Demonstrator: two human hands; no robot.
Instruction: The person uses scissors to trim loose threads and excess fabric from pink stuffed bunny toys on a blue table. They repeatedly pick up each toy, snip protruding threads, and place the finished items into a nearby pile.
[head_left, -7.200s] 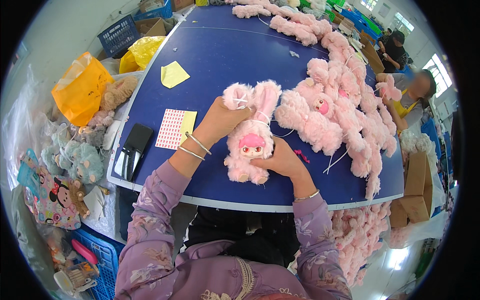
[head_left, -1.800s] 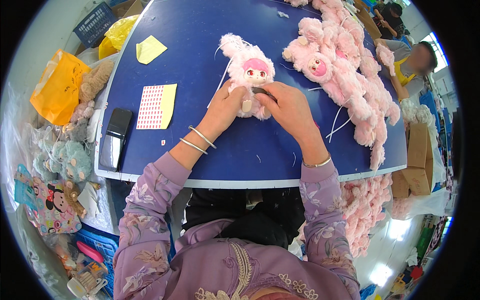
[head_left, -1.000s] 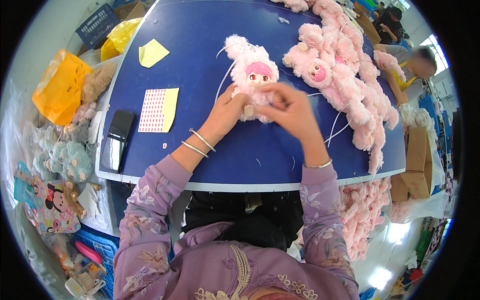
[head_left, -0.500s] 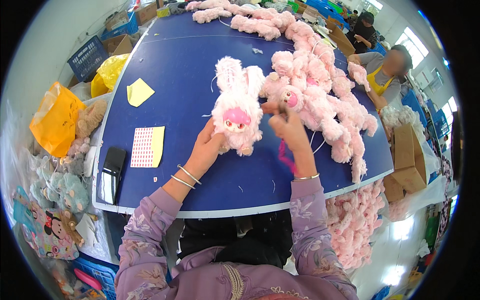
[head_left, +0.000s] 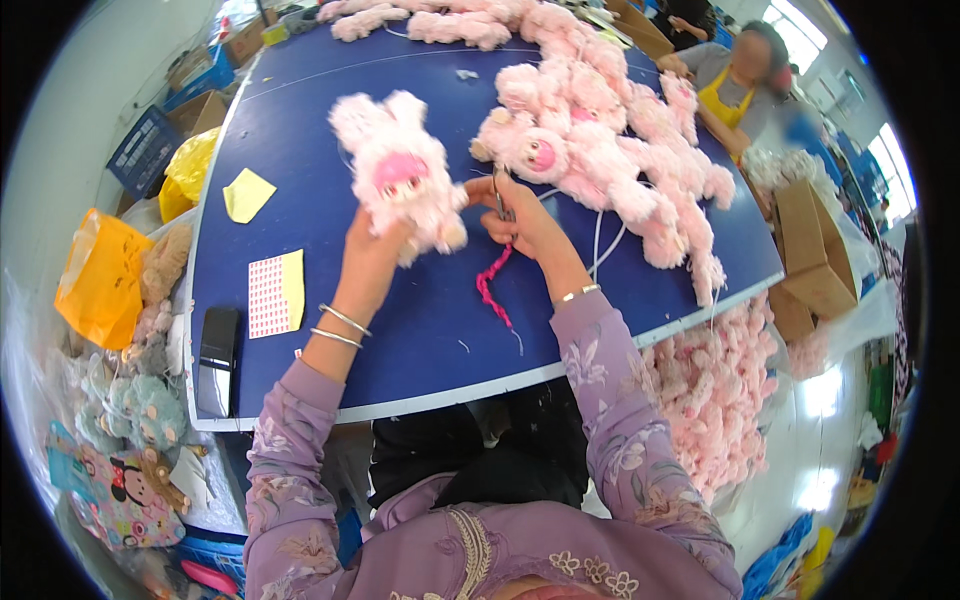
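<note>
- The left hand is closed around the lower part of a pink plush doll and holds it up, a little above the blue worktop.
- The doll has two long fluffy ears that point away from the person, and its round pink face is turned up toward the camera.
- The right hand is just beside the doll, on its right side. The fingers are curled around a small metal tool, which looks like small scissors; I cannot tell it for sure.
- A braided pink cord hangs down from under the right hand and lies on the worktop, near the wrist.
- The left wrist carries two thin bangles, and the right wrist carries one bracelet.
- Behind the right hand there is a long heap of the same pink plush dolls, which runs along the right side of the worktop up to its far end.
- White threads lie on the worktop between the heap and the right forearm.
- On the left part of the worktop lie a sheet of small red stickers, a yellow paper note and a black phone near the edge.
- More pink plush pieces are piled under the right edge of the worktop.
- Another person in a yellow apron sits at the far right side.
</note>
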